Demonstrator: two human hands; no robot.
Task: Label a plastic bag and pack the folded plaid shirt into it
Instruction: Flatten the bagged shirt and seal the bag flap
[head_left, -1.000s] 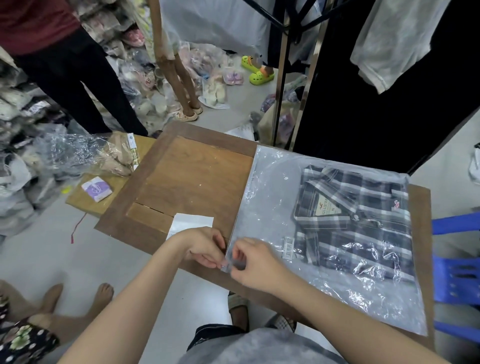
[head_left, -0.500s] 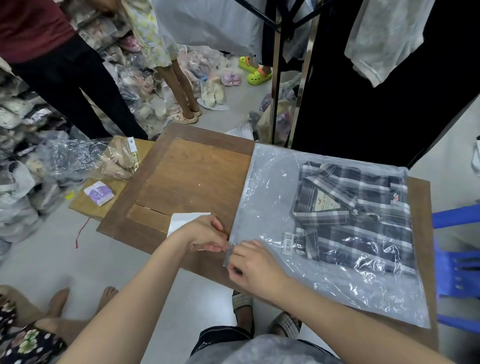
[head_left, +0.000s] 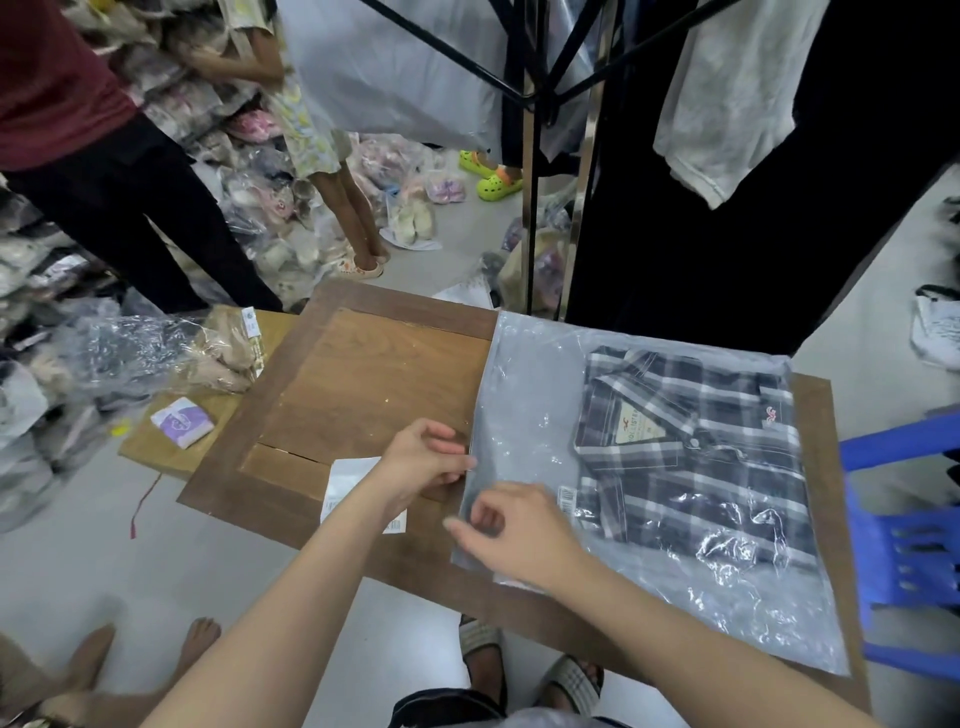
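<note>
Left hand (head_left: 423, 462) pinching plastic bag (head_left: 524, 410) edge, right hand (head_left: 511, 530) half-curled on bag, plaid shirt (head_left: 691, 452) inside

One head cam, wide-angle, looks fwd and steeply down from just above the tabletop (head_left: 363, 374), close enough that both forearms fill the bottom edge, w/ floor (head_left: 457, 244) and standing legs at the frame's top.
</note>
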